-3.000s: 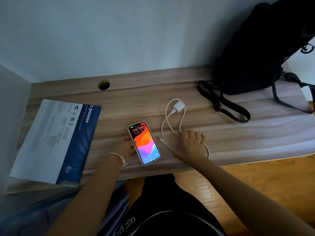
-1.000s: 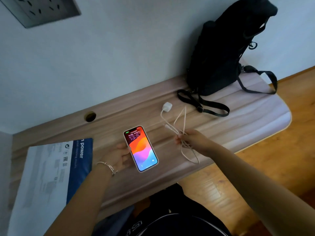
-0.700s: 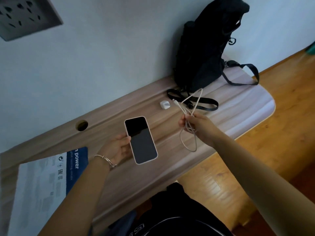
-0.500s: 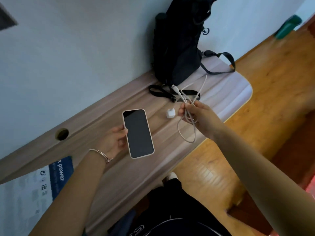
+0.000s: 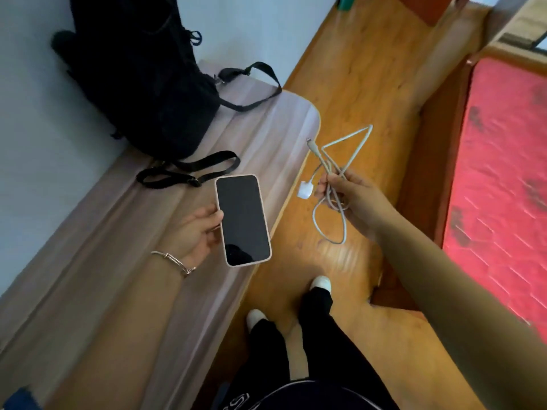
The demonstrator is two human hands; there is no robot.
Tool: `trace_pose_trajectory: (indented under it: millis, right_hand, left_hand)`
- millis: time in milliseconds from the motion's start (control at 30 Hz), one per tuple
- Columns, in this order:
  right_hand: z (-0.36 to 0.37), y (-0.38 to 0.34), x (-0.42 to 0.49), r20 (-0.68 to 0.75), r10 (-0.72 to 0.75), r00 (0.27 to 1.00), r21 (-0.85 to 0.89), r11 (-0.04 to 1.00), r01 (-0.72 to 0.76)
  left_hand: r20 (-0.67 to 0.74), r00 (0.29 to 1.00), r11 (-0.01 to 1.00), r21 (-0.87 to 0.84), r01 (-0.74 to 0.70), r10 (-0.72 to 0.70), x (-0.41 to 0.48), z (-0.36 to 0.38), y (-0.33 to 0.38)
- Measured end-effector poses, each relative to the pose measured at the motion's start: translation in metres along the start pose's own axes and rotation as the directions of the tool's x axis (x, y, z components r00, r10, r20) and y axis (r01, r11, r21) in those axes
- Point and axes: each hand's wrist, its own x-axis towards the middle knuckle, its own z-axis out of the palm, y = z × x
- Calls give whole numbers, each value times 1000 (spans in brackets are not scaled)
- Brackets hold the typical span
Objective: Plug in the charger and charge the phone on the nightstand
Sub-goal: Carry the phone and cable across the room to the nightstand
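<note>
My left hand [image 5: 195, 232] grips a phone [image 5: 242, 219] with a dark screen and a pale case, held above the front edge of the wooden desk [image 5: 118, 261]. My right hand [image 5: 352, 199] is closed on a bunched white charging cable [image 5: 331, 184], out over the floor to the right of the desk. The white plug adapter [image 5: 305, 189] dangles just left of my fingers. The cable's connector end [image 5: 310, 142] sticks up above my hand. No wall socket is in view.
A black backpack [image 5: 142, 78] leans against the wall at the desk's far end, its straps [image 5: 189, 170] trailing over the top. A bed with a red mattress [image 5: 503, 173] stands at the right. Orange wooden floor [image 5: 355, 69] runs between them; my feet [image 5: 319, 282] stand on it.
Both hands have lifted off the desk and swung right. The phone screen went dark. The cable and adapter, earlier lying on the desk, now hang from my right hand over the floor.
</note>
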Motion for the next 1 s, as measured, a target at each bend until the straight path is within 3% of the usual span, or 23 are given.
trace_pose_trajectory:
  millis: [200,667,1000]
  right_hand:
    - [-64,-13,5,-91,-20,996,23,999,22]
    - [-211,-63,21,-199,16,980,26,1000,-11]
    - [-265,-69,55,-288,44,957,82,996,-21]
  left_hand:
    - [98,995,998,67,22,-29,38,70,10]
    - [133,990,984,178,14,-38,122,229,34]
    - [136,986,973,223,61,-93,177,282,48]
